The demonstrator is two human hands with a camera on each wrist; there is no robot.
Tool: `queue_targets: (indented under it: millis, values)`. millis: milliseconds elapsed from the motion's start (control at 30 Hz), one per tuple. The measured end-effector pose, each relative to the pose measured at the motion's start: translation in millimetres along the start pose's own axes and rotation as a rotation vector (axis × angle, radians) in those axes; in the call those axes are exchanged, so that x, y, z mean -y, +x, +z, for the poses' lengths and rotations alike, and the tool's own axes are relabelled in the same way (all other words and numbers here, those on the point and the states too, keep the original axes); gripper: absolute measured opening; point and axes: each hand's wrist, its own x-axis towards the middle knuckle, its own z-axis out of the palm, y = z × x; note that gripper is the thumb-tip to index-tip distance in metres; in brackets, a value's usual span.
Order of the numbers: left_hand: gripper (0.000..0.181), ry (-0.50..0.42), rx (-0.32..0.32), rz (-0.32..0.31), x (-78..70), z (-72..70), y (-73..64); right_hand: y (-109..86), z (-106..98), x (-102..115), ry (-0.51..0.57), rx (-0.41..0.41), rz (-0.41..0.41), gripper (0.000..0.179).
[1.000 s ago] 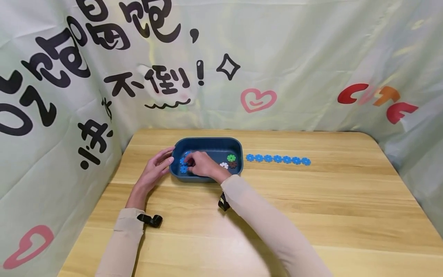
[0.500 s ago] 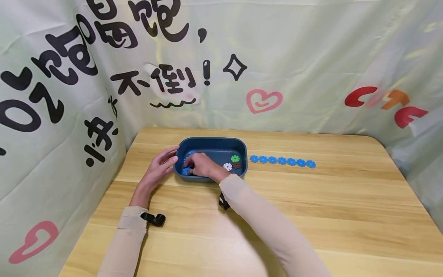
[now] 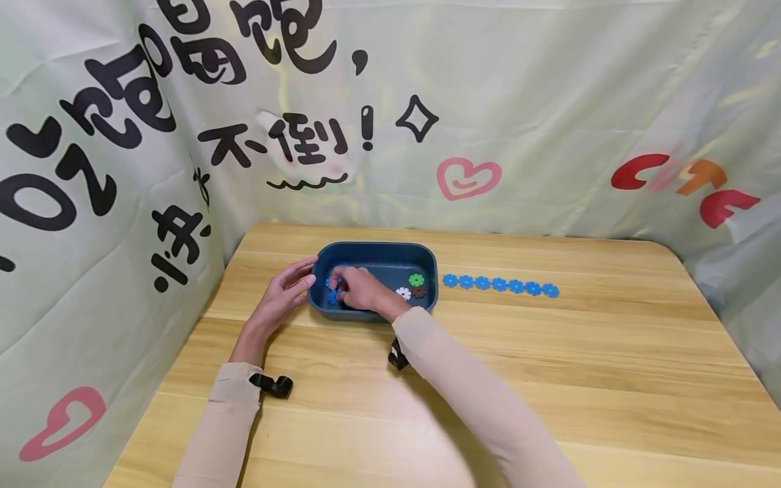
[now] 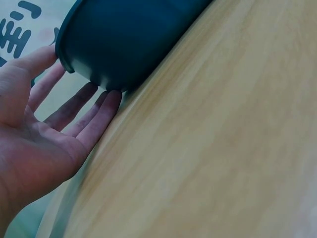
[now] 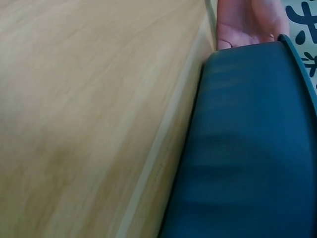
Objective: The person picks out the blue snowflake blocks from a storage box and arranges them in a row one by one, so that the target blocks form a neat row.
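Observation:
A dark blue rectangular bin (image 3: 390,254) stands on the table, its side wall (image 5: 242,144) filling much of the right wrist view. My left hand (image 3: 281,293) rests its nearly straight fingertips against the bin's left end, and the left wrist view shows these fingers (image 4: 106,111) touching the outer wall. Inside the bin, my right hand (image 3: 364,290) reaches down to the left with bent fingers among blue snowflake-shaped discs (image 3: 332,297). Whether it pinches one is hidden in the head view, and the right wrist view does not show that hand.
At the bin's right end lie a green disc (image 3: 416,279), a white disc (image 3: 403,293) and a brown disc (image 3: 419,292). A straight row of several blue discs (image 3: 499,285) runs rightward from the bin on the wooden table (image 3: 549,379). A printed curtain (image 3: 525,122) hangs behind.
The head view has shifted slightly, so everything sits farther right in it. My right hand's fingers have moved a little among the blue discs. My left hand stays against the bin.

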Motion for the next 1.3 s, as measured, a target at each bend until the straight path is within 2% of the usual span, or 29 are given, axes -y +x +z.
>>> queue_targets:
  millis: [133, 267, 400, 667, 933, 1100, 1300]
  values:
    - [0.052, -0.024, 0.010, 0.010, -0.1, 1.5, 0.2, -5.0, -5, -3, 0.049, -0.033, -0.013, 0.013]
    - [0.052, -0.033, 0.008, 0.012, -0.8, 2.1, -0.4, -12.5, -11, -4, 0.160, -0.045, -0.024, 0.013]
    - [0.053, -0.019, -0.004, -0.004, -1.1, 1.6, -0.9, -22.3, -17, -3, 0.256, -0.053, 0.009, 0.013]
    - [0.053, 0.002, -0.018, -0.013, -0.3, 1.1, -1.1, -39.4, -29, -6, 0.247, -0.141, -0.001, 0.015]
    - [0.054, 0.016, -0.027, -0.025, -1.1, 1.9, -0.8, -58.5, -38, -11, 0.327, -0.222, 0.009, 0.018]
    - [0.054, 0.016, -0.035, -0.031, -2.4, 2.2, -1.3, -69.4, -43, -14, 0.308, -0.286, -0.016, 0.017]
    - [0.054, 0.020, -0.030, -0.022, -2.2, 1.9, -1.9, -85.0, -51, -17, 0.266, -0.325, -0.035, 0.022]
